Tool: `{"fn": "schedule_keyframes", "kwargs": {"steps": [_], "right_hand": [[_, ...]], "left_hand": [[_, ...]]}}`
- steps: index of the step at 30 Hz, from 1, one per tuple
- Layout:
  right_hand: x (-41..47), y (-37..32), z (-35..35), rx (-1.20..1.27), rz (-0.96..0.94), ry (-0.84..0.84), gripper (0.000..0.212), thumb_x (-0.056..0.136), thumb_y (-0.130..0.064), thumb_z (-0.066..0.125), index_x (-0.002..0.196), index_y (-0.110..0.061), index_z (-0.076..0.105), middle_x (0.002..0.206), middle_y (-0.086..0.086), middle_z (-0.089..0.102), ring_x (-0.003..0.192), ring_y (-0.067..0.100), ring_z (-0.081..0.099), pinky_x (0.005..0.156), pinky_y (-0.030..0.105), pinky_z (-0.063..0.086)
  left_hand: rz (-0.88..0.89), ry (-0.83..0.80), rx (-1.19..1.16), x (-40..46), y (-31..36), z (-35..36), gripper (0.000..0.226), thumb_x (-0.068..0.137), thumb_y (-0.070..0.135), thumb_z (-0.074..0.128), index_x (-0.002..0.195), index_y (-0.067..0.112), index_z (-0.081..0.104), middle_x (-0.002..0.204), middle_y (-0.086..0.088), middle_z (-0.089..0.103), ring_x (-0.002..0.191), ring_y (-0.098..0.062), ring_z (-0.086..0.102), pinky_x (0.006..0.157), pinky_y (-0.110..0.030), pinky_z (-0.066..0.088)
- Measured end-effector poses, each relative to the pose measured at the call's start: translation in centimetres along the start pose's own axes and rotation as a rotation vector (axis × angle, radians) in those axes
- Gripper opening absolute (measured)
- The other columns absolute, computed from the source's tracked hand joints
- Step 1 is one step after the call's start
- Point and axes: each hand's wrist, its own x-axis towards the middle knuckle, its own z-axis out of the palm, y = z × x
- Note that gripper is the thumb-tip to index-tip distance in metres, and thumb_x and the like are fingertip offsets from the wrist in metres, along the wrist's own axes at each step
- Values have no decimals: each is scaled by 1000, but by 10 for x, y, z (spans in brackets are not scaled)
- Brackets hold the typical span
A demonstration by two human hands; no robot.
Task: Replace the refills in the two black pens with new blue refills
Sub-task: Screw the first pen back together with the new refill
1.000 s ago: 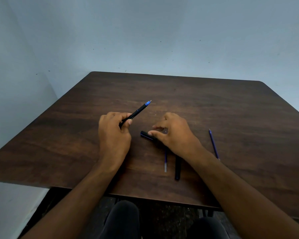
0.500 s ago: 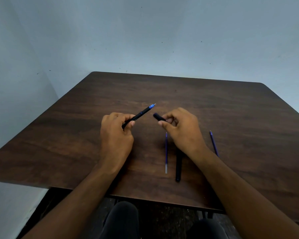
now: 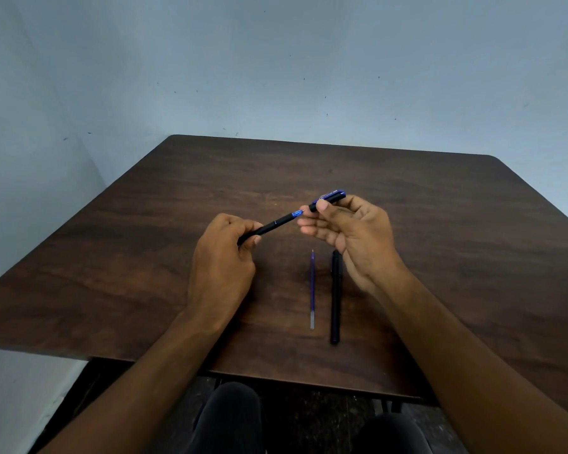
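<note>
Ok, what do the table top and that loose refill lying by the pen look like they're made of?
Table: dark brown wood or wood-look laminate, going by the grain streaks; dull sheen, so I cannot tell which. Refill: thin translucent blue tube, likely plastic, with a pale end nearest the person and a fine point at the far end.

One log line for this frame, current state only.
left hand: grips black pen with blue tip | right hand: pinches black cap at tip | brown table: blue refill, second black pen
</note>
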Motion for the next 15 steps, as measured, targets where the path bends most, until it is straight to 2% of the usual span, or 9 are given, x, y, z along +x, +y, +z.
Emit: {"fn": "schedule_keyframes", "kwargs": {"steps": [3,7,15], "right_hand": [[0,1,-1,-15,-2,9,18,93,-5,66,106,7,64,101,26,75,94,41,74,80,41,62],[0,2,0,-36,18,14,19,93,-5,67,107,7,64,100,25,75,93,40,74,79,40,62],[-2,1,1,-81,37,-6,19,92,-7,68,108,5,65,101,22,76,91,37,75,81,40,62]], "left_hand": [[8,-4,0,0,1,0,18,88,12,71,103,20,73,95,12,57,83,2,50,71,-1,35],[13,-12,-3,-1,2,0,17,89,12,71,103,20,73,95,10,58,84,0,51,69,-7,35],[67,-44,-4,-1,3,1,17,90,15,70,105,22,73,96,13,57,81,2,50,69,-6,36]]}}
